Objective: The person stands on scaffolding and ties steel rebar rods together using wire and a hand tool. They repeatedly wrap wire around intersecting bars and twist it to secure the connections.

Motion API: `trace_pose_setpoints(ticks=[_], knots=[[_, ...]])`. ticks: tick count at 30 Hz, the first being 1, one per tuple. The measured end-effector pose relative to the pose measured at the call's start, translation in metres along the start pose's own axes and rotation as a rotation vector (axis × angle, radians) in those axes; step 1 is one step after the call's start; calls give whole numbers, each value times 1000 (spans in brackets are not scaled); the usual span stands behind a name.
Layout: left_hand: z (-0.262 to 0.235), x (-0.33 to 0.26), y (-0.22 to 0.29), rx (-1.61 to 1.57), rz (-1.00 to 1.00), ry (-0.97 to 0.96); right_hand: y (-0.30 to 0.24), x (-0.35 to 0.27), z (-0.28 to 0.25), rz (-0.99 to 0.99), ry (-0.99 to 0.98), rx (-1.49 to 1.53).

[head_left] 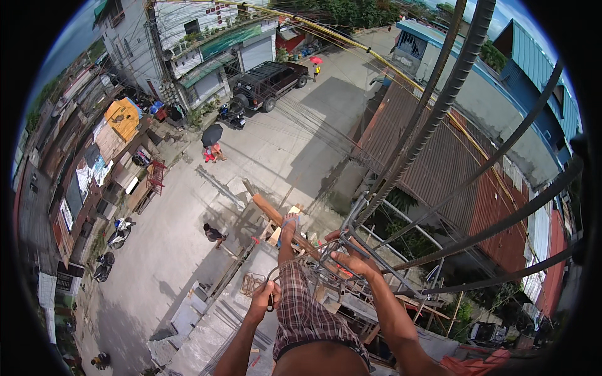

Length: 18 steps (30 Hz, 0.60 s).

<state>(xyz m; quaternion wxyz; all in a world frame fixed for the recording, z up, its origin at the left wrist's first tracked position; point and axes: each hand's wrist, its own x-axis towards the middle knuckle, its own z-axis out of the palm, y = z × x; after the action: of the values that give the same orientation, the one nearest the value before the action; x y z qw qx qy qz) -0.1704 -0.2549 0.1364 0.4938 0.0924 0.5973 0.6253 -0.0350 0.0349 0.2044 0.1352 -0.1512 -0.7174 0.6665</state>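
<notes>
My left hand (264,301) is closed around a thin bent metal rod (295,259), which curves up and to the right from my fist. A small dark loop shows below those fingers. My right hand (356,260) is closed on bent steel bars (329,250), shaped like rebar stirrups, beside the base of the tall ribbed rebars (433,119). Exactly how its fingers wrap the bars is partly hidden. One foot in a blue sandal (290,219) rests high above the street, at a wooden plank (268,208).
Long rebars fan out to the right over rusty corrugated roofs (433,163). Yellow-sleeved overhead cables (338,36) cross the top. On the street far below are a dark vehicle (266,88), a person under a black umbrella (212,135) and another person (214,234) near the planks.
</notes>
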Motion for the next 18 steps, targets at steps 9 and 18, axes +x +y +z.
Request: trace_pose_setpoints(ticks=[9,18], knots=[[8,-77,51,-35,181,-42,-13,-5,5,114,141,-113],[31,-56,13,-184,-16,-77,-19,-14,40,182,347,-317]])
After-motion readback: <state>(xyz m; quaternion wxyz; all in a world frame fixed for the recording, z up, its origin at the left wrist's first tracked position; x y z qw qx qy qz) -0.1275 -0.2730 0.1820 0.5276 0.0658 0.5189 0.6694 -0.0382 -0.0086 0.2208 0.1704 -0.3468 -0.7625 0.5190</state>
